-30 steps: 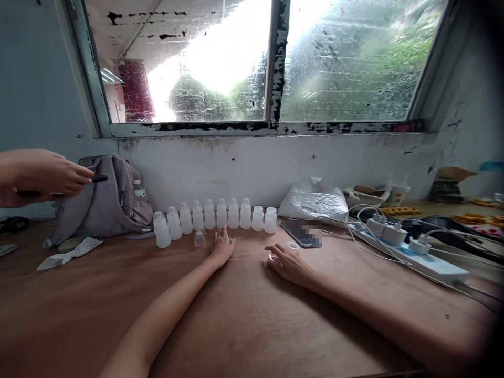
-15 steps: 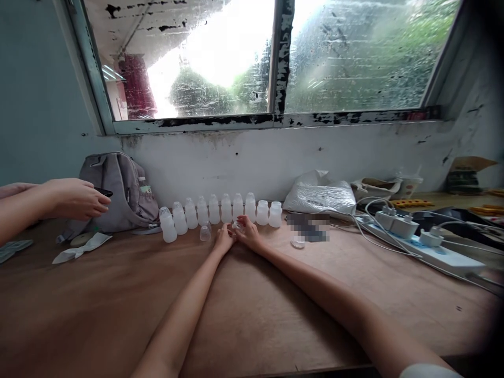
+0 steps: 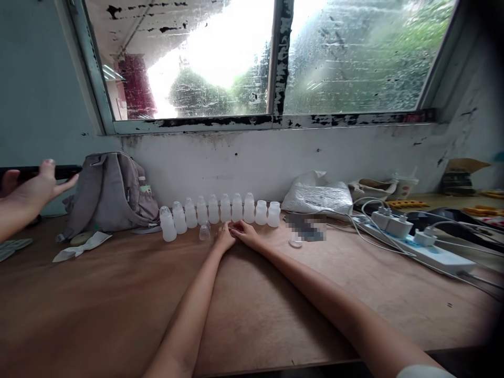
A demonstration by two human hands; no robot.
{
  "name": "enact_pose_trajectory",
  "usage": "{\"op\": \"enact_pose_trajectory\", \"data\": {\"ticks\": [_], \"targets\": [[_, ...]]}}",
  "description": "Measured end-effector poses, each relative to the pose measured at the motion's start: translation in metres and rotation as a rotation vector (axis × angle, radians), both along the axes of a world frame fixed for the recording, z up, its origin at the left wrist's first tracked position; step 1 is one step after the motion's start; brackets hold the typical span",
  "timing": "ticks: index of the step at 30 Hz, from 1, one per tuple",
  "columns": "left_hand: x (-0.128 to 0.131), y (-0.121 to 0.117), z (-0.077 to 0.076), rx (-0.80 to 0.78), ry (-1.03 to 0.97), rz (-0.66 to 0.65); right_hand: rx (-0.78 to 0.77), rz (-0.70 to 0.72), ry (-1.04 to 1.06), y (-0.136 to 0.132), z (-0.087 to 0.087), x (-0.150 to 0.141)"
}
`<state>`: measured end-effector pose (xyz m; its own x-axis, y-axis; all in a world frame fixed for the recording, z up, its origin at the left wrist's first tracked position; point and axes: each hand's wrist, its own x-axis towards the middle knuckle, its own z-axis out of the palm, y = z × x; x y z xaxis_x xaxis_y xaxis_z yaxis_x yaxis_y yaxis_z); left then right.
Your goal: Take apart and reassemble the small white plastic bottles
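My left hand (image 3: 225, 237) and my right hand (image 3: 247, 234) meet on the table, fingers closed together. Whatever they hold between them is hidden by the fingers. Just behind them stands a row of frosted white baby bottles (image 3: 237, 209), upright, most with a clear domed top. Two at the right end, such as the wide-necked bottle (image 3: 273, 215), have no dome on them. To the left of my left hand a clear domed cap (image 3: 204, 232) rests on the table. Off to the right lies a small clear round piece (image 3: 295, 243).
Another person's hand (image 3: 31, 186) holds a dark phone (image 3: 66, 171) at the left. A grey backpack (image 3: 112, 194) leans by the wall, a white tissue (image 3: 82, 247) before it. A silver bag (image 3: 318, 195) and a power strip (image 3: 429, 252) with cables lie to the right.
My right hand's fingers have lowered and closed in against my left hand, covering the clear piece seen between them before. The other person's hand has moved left, turning and raising the phone.
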<state>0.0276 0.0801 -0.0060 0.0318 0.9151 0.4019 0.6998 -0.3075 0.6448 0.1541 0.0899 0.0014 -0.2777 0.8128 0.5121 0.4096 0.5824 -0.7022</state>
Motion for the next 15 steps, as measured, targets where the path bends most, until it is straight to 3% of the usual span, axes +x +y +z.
{"op": "enact_pose_trajectory", "data": {"ticks": [9, 15], "targets": [[0.005, -0.002, 0.004, 0.001, -0.031, 0.028, -0.17, -0.158, 0.173, 0.021, -0.005, 0.001], [0.01, -0.003, 0.012, -0.026, -0.099, -0.02, -0.264, -0.155, 0.355, 0.021, -0.006, 0.001]]}}
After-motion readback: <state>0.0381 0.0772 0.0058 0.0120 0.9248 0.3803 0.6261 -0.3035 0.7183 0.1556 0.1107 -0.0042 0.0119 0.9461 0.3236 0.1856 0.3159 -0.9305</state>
